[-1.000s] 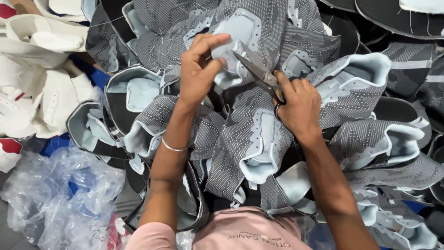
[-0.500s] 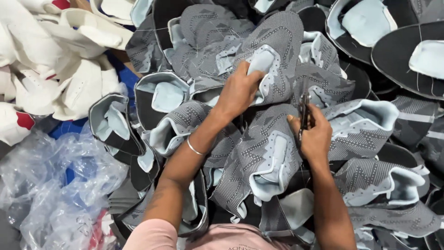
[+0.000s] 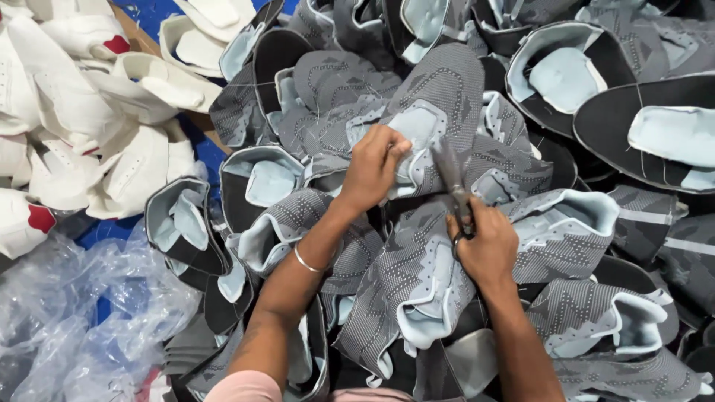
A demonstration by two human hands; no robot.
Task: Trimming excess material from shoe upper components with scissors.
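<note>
The left hand [image 3: 372, 167] is pinching the pale blue lining edge of a grey knit shoe upper [image 3: 439, 97] lying on top of the pile. The right hand [image 3: 488, 249] is gripping scissors [image 3: 453, 179], fingers closed through the loops, blades pointing up toward the pinched edge. Judged step: trimming that edge. A clean cut is calling for the edge held taut. More grey uppers [image 3: 566, 231] are surrounding both hands; white uppers [image 3: 74, 112] and clear plastic bags [image 3: 82, 313] are lying at left.

Your left hand [image 3: 372, 167] rests on a shoe upper [image 3: 439, 97] atop the heap of uppers [image 3: 566, 238] before you. Your right hand [image 3: 488, 249], just right of it, holds scissors [image 3: 453, 179]. Other shoe pieces [image 3: 67, 126] lie far left, plastic bags [image 3: 82, 327] nearer you.
</note>
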